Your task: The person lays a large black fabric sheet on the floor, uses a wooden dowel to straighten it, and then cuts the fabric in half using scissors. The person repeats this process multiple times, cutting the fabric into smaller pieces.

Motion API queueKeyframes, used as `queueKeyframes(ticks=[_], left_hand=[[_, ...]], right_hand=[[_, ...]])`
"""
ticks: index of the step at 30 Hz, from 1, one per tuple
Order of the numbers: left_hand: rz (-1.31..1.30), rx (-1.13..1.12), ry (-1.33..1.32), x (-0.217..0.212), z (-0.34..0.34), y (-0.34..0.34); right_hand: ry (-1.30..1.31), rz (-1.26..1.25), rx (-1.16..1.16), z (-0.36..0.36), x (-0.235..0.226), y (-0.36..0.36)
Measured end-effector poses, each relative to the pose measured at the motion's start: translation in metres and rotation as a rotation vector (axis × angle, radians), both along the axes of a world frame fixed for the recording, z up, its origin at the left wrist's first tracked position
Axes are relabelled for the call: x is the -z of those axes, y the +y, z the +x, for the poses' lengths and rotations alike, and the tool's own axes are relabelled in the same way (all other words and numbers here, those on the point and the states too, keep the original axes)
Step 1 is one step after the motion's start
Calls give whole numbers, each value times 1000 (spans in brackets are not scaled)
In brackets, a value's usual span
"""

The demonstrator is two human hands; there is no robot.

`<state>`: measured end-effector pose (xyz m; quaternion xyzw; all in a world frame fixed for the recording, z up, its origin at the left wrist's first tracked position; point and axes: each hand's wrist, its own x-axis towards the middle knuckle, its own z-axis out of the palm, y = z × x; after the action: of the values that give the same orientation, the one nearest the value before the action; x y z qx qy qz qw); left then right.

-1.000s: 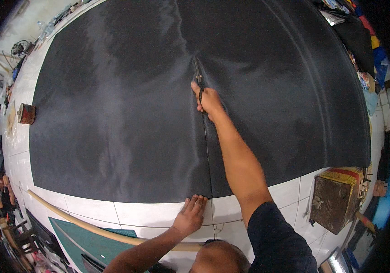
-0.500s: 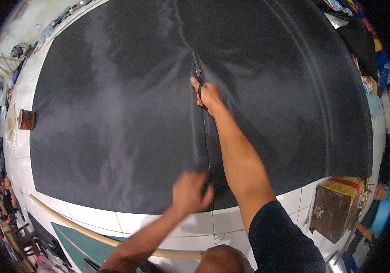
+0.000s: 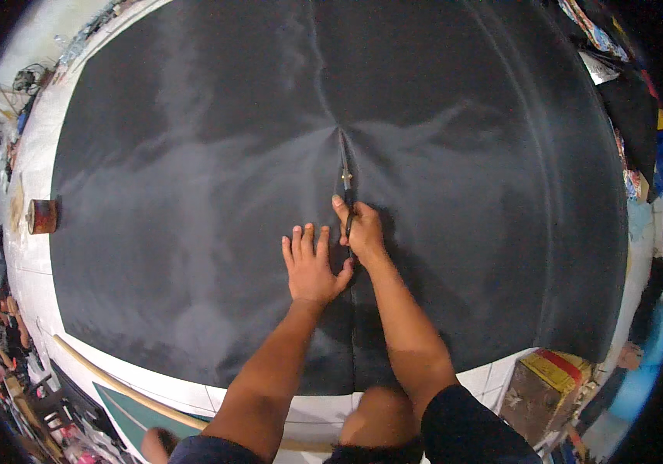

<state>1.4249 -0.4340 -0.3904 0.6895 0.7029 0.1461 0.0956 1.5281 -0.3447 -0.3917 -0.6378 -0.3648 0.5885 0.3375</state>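
Note:
A large sheet of dark grey material (image 3: pixel 192 193) lies spread over the white floor. From its near edge a straight cut runs up the middle to the scissors (image 3: pixel 347 179). My right hand (image 3: pixel 365 233) grips the scissors by the handles, their blades pointing away from me. Around the blade tips the sheet puckers into folds. Just left of the cut, my left hand (image 3: pixel 312 267) rests flat on the sheet with its fingers spread, close beside my right hand.
A rusty tin can (image 3: pixel 42 216) stands at the sheet's left edge. A worn box (image 3: pixel 542 394) sits at the near right corner. Along the near left lies a long wooden stick (image 3: pixel 123 379) over a green board (image 3: pixel 126 414). Tools and clutter (image 3: pixel 6 325) line the far left.
My left hand has come forward from the sheet's near edge and now lies flat on it. The sheet, scissors and right hand appear lower in view.

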Motion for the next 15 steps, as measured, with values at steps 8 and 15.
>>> queueKeyframes(ticks=[8, 15], left_hand=[[-47, 0, -18, 8, -9, -3], [-34, 12, 0, 16, -8, -4]], right_hand=[[-11, -126, -38, -7, -20, 4], [-19, -125, -10, -23, -18, 83]])
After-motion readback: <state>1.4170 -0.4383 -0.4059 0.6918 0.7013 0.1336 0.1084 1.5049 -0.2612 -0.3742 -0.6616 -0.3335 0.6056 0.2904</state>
